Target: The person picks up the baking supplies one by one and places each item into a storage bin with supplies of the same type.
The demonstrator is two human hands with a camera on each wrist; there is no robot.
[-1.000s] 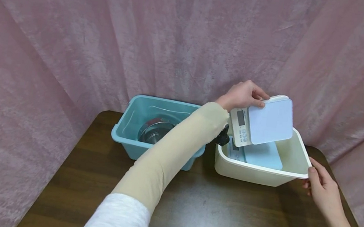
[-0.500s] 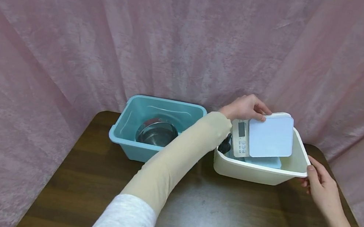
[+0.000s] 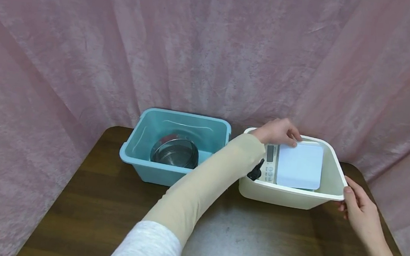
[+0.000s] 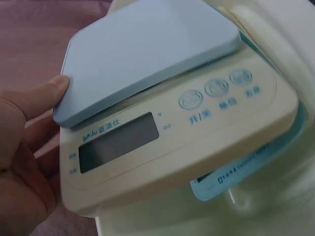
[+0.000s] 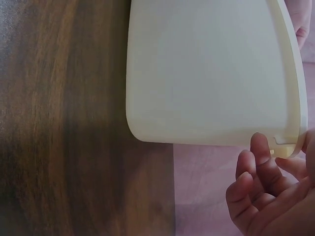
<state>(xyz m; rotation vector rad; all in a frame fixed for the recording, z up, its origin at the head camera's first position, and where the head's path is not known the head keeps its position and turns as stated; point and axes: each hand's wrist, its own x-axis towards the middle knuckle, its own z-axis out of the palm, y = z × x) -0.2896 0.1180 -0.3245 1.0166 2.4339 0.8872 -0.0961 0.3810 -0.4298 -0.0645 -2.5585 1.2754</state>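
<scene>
My left hand (image 3: 280, 132) pinches the far edge of a kitchen scale (image 3: 300, 165) with a pale platform, inside a cream-white bin (image 3: 280, 197). In the left wrist view the thumb rests on the platform's edge, beside the scale's dark display (image 4: 119, 142). Beneath it lies a second, light blue scale (image 4: 231, 174), mostly hidden. My right hand (image 3: 363, 211) grips the bin's right end at the rim. In the right wrist view its thumb and a finger are at the rim's corner, the other fingers loosely bent under it.
A teal bin (image 3: 158, 175) stands to the left, holding a round metal container (image 3: 175, 152). Both bins sit on a dark wooden table (image 3: 106, 209) against a pink curtain (image 3: 206, 44). My left forearm crosses in front of the teal bin's right corner.
My left hand has lowered the pale scale into the white bin, from tilted above the rim to lying flatter over the blue scale. The right hand keeps its hold on the rim.
</scene>
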